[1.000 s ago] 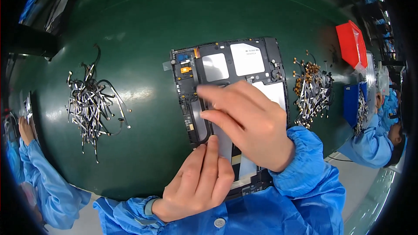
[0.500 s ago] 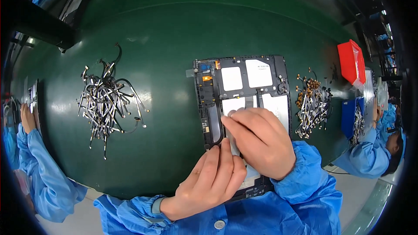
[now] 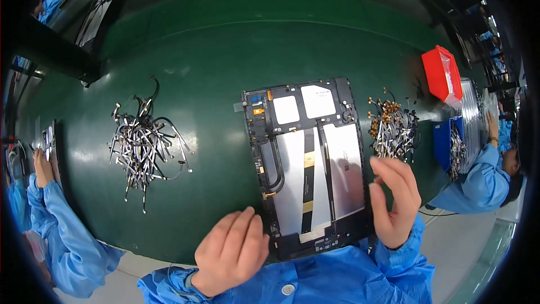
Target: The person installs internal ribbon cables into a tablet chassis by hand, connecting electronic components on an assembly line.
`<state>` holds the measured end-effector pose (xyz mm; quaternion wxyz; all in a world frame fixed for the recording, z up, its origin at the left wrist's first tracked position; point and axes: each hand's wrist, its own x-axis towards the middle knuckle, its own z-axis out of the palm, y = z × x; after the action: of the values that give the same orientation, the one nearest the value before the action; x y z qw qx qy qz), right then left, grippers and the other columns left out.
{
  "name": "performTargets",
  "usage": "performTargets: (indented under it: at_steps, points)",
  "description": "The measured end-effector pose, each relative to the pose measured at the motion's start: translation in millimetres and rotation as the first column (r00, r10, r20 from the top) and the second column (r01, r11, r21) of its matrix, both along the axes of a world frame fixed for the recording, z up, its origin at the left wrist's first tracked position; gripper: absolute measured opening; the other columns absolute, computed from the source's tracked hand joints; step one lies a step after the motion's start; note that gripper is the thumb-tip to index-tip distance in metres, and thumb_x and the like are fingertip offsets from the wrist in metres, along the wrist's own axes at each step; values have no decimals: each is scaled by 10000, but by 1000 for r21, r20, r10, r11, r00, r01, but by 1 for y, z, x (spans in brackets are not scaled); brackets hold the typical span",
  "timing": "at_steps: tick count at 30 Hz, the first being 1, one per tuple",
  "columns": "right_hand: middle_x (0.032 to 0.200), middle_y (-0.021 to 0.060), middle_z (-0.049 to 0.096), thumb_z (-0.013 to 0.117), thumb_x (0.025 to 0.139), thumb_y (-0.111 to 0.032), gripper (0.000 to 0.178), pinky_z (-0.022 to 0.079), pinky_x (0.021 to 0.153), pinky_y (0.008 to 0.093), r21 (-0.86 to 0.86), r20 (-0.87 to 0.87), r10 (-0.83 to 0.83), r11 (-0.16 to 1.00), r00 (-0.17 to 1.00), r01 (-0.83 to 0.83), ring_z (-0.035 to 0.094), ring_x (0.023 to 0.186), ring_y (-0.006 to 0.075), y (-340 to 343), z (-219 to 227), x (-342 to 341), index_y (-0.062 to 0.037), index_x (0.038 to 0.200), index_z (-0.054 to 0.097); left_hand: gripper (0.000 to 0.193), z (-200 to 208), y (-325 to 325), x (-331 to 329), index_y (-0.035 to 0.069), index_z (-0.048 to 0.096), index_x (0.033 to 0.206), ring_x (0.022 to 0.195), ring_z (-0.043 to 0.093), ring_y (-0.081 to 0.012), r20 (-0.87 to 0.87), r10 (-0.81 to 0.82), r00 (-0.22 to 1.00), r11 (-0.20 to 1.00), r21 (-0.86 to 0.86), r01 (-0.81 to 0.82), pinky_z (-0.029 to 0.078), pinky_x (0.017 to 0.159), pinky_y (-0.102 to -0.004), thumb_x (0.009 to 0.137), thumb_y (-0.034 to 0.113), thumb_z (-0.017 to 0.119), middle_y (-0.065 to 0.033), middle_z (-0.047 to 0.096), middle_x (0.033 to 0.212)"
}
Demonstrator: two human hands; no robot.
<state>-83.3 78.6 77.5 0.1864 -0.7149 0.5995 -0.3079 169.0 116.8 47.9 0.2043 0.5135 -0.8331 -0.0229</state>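
Observation:
An opened tablet (image 3: 295, 191) lies in front of me, its silver battery cells and dark circuit parts facing up. A curved black cable (image 3: 278, 171) runs along its left side. Beside the tablet's lower left edge is my left hand (image 3: 232, 252), its fingers curled together; whatever they hold, if anything, is hidden. Off the tablet's right edge my right hand (image 3: 397, 201) is raised with thumb and fingers apart, nothing visible between them. Just beyond it lies a pile of short flex cables with gold-coloured ends (image 3: 391, 129).
A tangled heap of black-and-silver flex cables (image 3: 146, 149) sits left on the green table (image 3: 214, 62). To the right stand a red bin (image 3: 440, 73) and a blue bin (image 3: 442, 141) with cables beside it. Co-workers in blue sleeves (image 3: 73, 242) work at both sides.
Both hands have come off the tablet and moved apart, left hand to the left, right hand to the right. The battery cells and curved cable are now uncovered. My viewpoint has shifted slightly.

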Motion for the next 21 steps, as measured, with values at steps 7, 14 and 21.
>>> performTargets:
  at_steps: [7,14,21]
  points:
    - [969,131,655,644,770,100,266,501,721,326,-25,-40,162,986,986,-163,617,831,275,-15,5,-1,4,1012,698,214,0,-19,-10,46,688,937,898,652,-216,9,-32,999,996,-88,32,551,785,-309,783,187,641,-82,698,983]
    - [971,95,635,700,782,-8,251,490,732,341,-181,-38,373,910,927,-374,591,859,271,-88,-29,56,-20,1033,699,127,-8,-39,-23,77,673,890,862,638,-170,163,-143,976,963,-206,175,523,746,-264,836,163,597,-50,705,956]
    - [957,75,653,784,717,-81,242,500,764,350,-208,-28,445,873,895,-441,609,870,252,-97,-48,62,-30,944,719,98,-25,-47,-17,85,646,838,848,632,-151,30,-210,977,949,-234,211,514,735,-233,839,152,574,-54,699,951]
